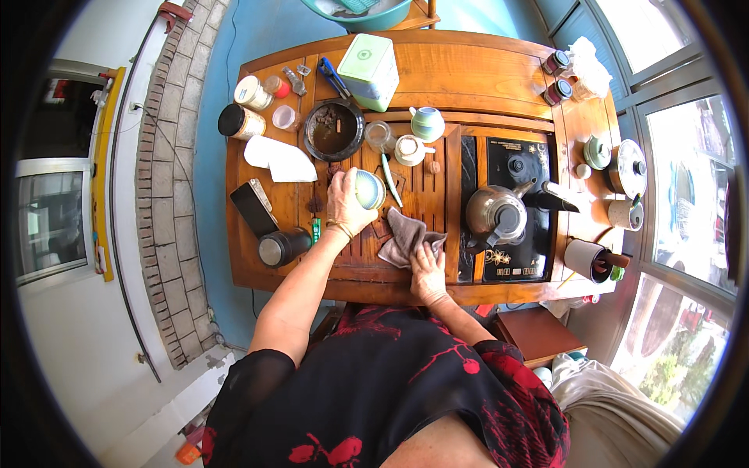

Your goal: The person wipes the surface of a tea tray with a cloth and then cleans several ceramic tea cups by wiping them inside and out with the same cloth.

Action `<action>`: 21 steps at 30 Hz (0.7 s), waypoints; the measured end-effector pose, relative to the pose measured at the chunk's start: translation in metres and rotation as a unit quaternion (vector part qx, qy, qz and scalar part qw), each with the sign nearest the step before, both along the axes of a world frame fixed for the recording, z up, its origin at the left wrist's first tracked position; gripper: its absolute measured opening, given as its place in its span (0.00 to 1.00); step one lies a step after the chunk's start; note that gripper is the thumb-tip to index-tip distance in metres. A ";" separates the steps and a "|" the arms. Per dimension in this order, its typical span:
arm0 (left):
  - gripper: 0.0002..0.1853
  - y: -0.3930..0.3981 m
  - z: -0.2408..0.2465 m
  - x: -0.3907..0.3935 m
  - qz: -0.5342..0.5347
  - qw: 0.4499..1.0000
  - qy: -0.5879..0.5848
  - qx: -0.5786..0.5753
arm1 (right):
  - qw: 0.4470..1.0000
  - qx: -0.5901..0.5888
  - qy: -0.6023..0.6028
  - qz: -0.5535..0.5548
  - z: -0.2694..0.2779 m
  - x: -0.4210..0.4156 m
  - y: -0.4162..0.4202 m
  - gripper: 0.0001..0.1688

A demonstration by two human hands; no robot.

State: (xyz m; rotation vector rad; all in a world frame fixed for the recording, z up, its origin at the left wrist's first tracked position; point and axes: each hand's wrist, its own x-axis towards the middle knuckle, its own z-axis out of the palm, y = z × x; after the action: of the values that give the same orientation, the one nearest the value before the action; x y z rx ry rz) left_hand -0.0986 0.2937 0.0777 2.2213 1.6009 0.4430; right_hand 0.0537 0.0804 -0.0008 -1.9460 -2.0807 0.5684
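Above the slatted tea tray (357,257), my left hand (346,206) grasps a ribbed, pale blue-green cup (368,190) from its left side. My right hand (428,274) has its fingers on a crumpled brown cloth (405,234), which lies on the tray near its front edge. Just beyond the cup is a slim pale-green stick-like tool (390,178). A glass cup (380,137), a white handled pot (409,150) and a pale-green pitcher (428,124) stand farther back. The cup's far side shows; my fingers hide its left part.
A steel kettle (497,215) stands on a black induction cooker (515,263) at right. Left are a dark bowl with murky liquid (333,130), white paper tissue (287,159), a phone (254,209) and a black thermos (284,247). A green tin (367,71) stands at the back.
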 end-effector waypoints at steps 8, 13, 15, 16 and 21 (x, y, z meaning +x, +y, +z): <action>0.49 0.004 0.002 0.011 0.017 0.999 0.022 -0.037 | 0.998 -0.015 0.048 0.030 0.003 0.000 -0.012 0.23; 0.48 0.008 0.000 0.001 0.004 1.000 0.007 -0.009 | 0.998 -0.006 0.060 0.015 0.009 0.001 -0.007 0.22; 0.48 0.005 -0.008 -0.012 0.002 0.999 -0.036 0.017 | 0.998 0.005 0.061 0.000 0.007 -0.002 -0.012 0.22; 0.47 0.007 -0.009 -0.015 0.005 0.998 -0.068 0.003 | 0.998 0.009 0.060 -0.008 0.008 -0.003 -0.011 0.22; 0.47 0.007 -0.011 -0.017 -0.008 0.999 -0.052 -0.006 | 0.997 0.017 0.056 -0.050 0.011 -0.013 -0.013 0.22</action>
State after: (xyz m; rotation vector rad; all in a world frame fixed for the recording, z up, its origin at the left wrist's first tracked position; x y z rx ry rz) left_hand -0.1154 0.3002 0.0662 2.1625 1.5276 0.5336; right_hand 0.0405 0.0679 0.0098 -1.9394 -1.9018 0.6026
